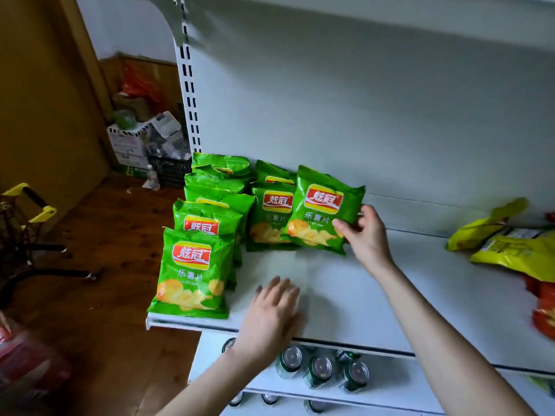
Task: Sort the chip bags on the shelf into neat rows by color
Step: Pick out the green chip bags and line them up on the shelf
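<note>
Our right hand [365, 232] with its grip pinching a green chip bag [326, 210] marked 炫冠 乐薯片, at the back left of the shelf [345, 283] beside two rows of matching green bags [192, 274], our left hand [274, 310] spread flat, grip empty, at the shelf's front edge, yellow bags [516, 250] and red bags [545, 310] at its right end
</note>
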The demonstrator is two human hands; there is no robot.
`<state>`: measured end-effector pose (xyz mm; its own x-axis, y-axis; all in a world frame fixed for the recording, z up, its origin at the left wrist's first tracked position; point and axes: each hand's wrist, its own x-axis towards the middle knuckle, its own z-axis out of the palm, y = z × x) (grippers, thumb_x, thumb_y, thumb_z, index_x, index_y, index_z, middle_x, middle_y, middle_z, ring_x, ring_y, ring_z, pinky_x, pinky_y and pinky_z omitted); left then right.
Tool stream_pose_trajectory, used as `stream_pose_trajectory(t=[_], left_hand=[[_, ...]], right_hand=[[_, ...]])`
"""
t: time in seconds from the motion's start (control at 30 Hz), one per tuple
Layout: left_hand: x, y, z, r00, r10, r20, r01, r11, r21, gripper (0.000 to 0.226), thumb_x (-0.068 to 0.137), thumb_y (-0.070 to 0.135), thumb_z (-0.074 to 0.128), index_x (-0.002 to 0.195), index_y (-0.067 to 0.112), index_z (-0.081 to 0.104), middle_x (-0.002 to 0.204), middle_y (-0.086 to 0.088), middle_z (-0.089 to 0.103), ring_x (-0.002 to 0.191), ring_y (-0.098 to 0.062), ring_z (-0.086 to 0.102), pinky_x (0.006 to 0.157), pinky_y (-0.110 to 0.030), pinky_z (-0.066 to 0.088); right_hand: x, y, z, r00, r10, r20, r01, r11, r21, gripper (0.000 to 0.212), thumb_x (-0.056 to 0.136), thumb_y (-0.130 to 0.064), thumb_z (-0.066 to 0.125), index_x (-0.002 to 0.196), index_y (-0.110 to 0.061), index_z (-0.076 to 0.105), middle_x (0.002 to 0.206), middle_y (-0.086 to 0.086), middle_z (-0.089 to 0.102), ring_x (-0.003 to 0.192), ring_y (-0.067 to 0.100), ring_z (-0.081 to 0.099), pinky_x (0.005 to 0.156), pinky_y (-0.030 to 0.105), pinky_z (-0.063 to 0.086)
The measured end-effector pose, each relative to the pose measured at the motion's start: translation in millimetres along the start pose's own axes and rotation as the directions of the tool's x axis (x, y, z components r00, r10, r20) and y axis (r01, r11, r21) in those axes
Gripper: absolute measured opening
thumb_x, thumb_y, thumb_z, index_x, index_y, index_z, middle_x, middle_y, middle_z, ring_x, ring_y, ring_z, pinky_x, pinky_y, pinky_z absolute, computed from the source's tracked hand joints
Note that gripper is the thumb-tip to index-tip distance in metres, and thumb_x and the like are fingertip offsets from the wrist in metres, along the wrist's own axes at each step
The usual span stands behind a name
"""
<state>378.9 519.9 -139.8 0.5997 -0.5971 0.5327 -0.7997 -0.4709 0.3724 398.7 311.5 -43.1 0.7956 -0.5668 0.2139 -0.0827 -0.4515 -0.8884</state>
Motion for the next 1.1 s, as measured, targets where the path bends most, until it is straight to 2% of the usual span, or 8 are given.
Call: stream_pose_trajectory(t=[0.07, 0.23, 0.43, 0.63, 0.7, 0.77, 0.97, 1.1], left_hand=[[-9, -1, 5, 0.995, 0.011, 0.096, -0.014, 0.999, 0.032, 0.018, 0.09, 0.035, 0.046, 0.092, 0.019, 0.055, 0.104, -0.002, 0.06, 0.106, -0.027, 0.06, 0.081, -0.039, 0.049], [-9, 0, 5, 0.996, 0.007, 0.089, -0.017, 0.993, 0.116, 0.023, 0.092, 0.032, 0.044, 0.092, 0.018, 0.062, 0.106, -0.002, 0.061, 0.11, -0.024, 0.056, 0.086, -0.035, 0.038], [-8, 2, 4, 0.998, 0.028, 0.058, -0.038, 0.982, 0.185, 0.024, 0.091, 0.028, 0.045, 0.09, 0.014, 0.064, 0.105, -0.006, 0.063, 0.106, -0.026, 0.055, 0.084, -0.036, 0.04], [-10, 2, 7, 0.996, 0.007, 0.087, -0.022, 0.984, 0.179, 0.027, 0.092, 0.028, 0.043, 0.094, 0.012, 0.064, 0.11, -0.009, 0.063, 0.108, -0.029, 0.059, 0.085, -0.039, 0.048], [-10, 2, 7, 0.996, 0.015, 0.089, -0.031, 0.983, 0.179, 0.029, 0.091, 0.027, 0.042, 0.095, 0.011, 0.065, 0.111, -0.01, 0.064, 0.107, -0.031, 0.06, 0.086, -0.041, 0.049], [-10, 2, 6, 0.997, 0.027, 0.072, -0.039, 0.984, 0.175, 0.03, 0.091, 0.027, 0.042, 0.094, 0.01, 0.066, 0.11, -0.012, 0.065, 0.106, -0.032, 0.061, 0.085, -0.043, 0.05], [-4, 3, 8, 0.995, 0.075, 0.073, -0.086, 0.981, 0.172, 0.03, 0.084, 0.023, 0.042, 0.078, 0.008, 0.068, 0.093, -0.013, 0.067, 0.094, -0.033, 0.063, 0.079, -0.041, 0.048], [25, 48, 5, 0.983, 0.156, 0.097, -0.167, 0.98, 0.112, 0.031, 0.078, 0.025, 0.048, 0.071, 0.009, 0.073, 0.088, -0.015, 0.071, 0.086, -0.033, 0.069, 0.072, -0.048, 0.055]], right_hand=[[1, 7, 23, 0.997, -0.004, 0.074, 0.007, 0.999, -0.032, 0.033, 0.075, -0.01, 0.074, 0.096, -0.003, 0.049, 0.085, 0.024, 0.064, 0.071, 0.032, 0.059, 0.065, 0.043, 0.048], [4, 7, 65, 0.978, 0.002, 0.207, 0.018, 0.995, -0.094, 0.031, 0.077, -0.015, 0.072, 0.095, -0.008, 0.047, 0.083, 0.008, 0.058, 0.075, 0.021, 0.054, 0.064, 0.032, 0.041], [-2, 15, 77, 0.989, -0.012, 0.149, 0.038, 0.984, -0.176, 0.036, 0.08, -0.021, 0.071, 0.098, -0.001, 0.046, 0.086, 0.011, 0.053, 0.077, 0.023, 0.048, 0.057, 0.025, 0.026], [-6, 13, 73, 0.978, -0.003, 0.207, 0.054, 0.969, -0.241, 0.047, 0.084, -0.026, 0.067, 0.116, -0.001, 0.046, 0.107, 0.018, 0.061, 0.099, 0.033, 0.057, 0.07, 0.029, 0.038], [-7, 8, 66, 0.982, 0.027, 0.185, 0.025, 0.961, -0.275, 0.057, 0.084, -0.03, 0.065, 0.127, -0.001, 0.042, 0.111, 0.017, 0.06, 0.104, 0.031, 0.055, 0.081, 0.033, 0.041], [-9, 5, 53, 0.988, 0.055, 0.145, -0.012, 0.959, -0.283, 0.057, 0.085, -0.03, 0.064, 0.129, -0.001, 0.042, 0.108, 0.016, 0.061, 0.101, 0.029, 0.058, 0.084, 0.033, 0.043], [-22, 19, -22, 0.999, 0.037, 0.007, -0.03, 0.902, -0.43, 0.034, 0.089, -0.019, 0.059, 0.115, 0.003, 0.057, 0.116, 0.017, 0.061, 0.109, 0.028, 0.056, 0.09, 0.029, 0.038], [-45, 41, -86, 0.986, 0.106, -0.125, -0.152, 0.876, -0.457, 0.025, 0.088, -0.015, 0.059, 0.105, 0.003, 0.062, 0.111, 0.017, 0.064, 0.107, 0.029, 0.057, 0.089, 0.028, 0.038]])
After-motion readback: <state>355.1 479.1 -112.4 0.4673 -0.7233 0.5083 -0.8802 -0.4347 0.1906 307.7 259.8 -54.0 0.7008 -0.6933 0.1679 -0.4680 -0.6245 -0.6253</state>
